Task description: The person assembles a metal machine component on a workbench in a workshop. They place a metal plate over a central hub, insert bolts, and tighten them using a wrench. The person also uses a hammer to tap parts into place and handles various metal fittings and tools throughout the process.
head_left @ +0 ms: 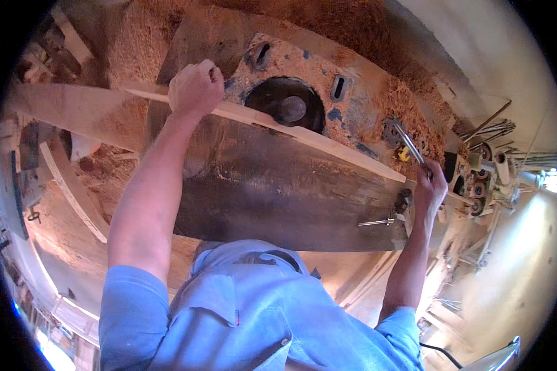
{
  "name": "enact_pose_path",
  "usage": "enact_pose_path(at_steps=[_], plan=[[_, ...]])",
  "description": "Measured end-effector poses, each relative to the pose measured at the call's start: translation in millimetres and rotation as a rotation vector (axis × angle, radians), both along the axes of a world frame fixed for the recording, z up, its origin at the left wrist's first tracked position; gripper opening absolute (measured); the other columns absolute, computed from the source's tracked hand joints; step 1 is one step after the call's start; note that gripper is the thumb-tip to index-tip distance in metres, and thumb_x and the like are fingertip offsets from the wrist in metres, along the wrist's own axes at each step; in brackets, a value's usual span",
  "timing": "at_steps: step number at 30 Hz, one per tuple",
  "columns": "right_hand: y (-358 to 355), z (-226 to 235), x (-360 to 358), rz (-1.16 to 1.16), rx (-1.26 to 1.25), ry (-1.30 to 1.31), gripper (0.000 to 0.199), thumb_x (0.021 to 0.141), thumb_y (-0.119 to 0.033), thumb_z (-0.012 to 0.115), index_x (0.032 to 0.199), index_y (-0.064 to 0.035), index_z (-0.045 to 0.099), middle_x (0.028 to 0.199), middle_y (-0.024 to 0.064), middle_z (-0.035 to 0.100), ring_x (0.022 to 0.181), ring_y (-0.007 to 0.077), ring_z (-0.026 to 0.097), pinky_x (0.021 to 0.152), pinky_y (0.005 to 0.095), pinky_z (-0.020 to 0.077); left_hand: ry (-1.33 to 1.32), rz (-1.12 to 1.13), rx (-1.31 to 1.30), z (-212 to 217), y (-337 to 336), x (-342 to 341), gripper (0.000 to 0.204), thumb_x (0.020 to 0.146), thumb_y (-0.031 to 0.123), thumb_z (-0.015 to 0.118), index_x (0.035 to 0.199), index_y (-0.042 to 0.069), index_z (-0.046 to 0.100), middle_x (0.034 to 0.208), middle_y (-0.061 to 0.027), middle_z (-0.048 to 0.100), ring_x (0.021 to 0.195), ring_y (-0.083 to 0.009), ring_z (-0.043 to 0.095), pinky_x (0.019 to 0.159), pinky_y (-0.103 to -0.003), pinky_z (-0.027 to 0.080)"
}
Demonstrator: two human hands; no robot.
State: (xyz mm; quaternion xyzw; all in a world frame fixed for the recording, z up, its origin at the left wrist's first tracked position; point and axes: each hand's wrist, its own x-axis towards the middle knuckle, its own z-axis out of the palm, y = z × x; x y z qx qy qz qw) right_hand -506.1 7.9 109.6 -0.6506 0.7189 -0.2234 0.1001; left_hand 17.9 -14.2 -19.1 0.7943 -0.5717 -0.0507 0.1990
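My left hand (197, 89) is a fist at the left part of a long pale wooden strip (346, 153). Whatever its fingers close round is hidden. The strip lies across a dark metal machine table (278, 191), along the near side of a round opening with a grey spindle (293, 109) in it. My right hand (432, 182) grips the lower end of a slim silvery metal tool (410, 143), just past the strip's right end. The tool's far end reaches up beside a dark round part and a small yellow piece (404, 153).
Reddish shavings (346, 59) cover the machine's far side. A small clamp-like fitting with a metal rod (375, 222) sits at the table's right front. A curved wooden piece (73, 191) stands at the left. Rods (492, 130) and round rollers or wheels (478, 188) crowd the right.
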Motion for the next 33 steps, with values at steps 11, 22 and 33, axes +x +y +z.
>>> enact_pose_path(at_steps=[11, 22, 33], plan=[[-108.1, 34.8, 170.4, 0.328, 0.046, 0.964, 0.019, 0.088, -0.023, 0.064, 0.103, -0.0124, 0.071, 0.106, 0.0139, 0.070, 0.098, 0.0380, 0.068, 0.086, 0.0504, 0.0527, 0.101, -0.087, -0.035, 6.9, 6.1, 3.7, 0.019, 0.096, 0.027, 0.058, 0.090, 0.011, 0.067, 0.085, -0.0081, 0.071, 0.089, -0.0281, 0.068, 0.084, -0.046, 0.056], [-100.4, 66.7, 236.8, 0.471, 0.199, 1.047, 0.041, 0.087, -0.009, 0.067, 0.127, -0.0169, 0.064, 0.111, 0.0129, 0.068, 0.101, 0.0390, 0.069, 0.085, 0.0490, 0.0565, 0.105, -0.140, -0.095, 3.4, 6.6, 7.5, 0.020, 0.097, 0.025, 0.058, 0.088, 0.010, 0.068, 0.083, -0.0080, 0.072, 0.088, -0.0269, 0.069, 0.086, -0.043, 0.055], [-113.4, 5.2, 208.7, 0.765, 0.132, 1.008, 0.046, 0.087, -0.020, 0.072, 0.131, -0.0139, 0.061, 0.113, 0.0157, 0.069, 0.102, 0.0421, 0.067, 0.085, 0.0523, 0.0548, 0.104, -0.156, -0.252, -2.0, 5.1, 9.7, 0.014, 0.092, 0.021, 0.064, 0.082, 0.011, 0.066, 0.074, -0.0064, 0.069, 0.079, -0.0246, 0.067, 0.077, -0.041, 0.055]])
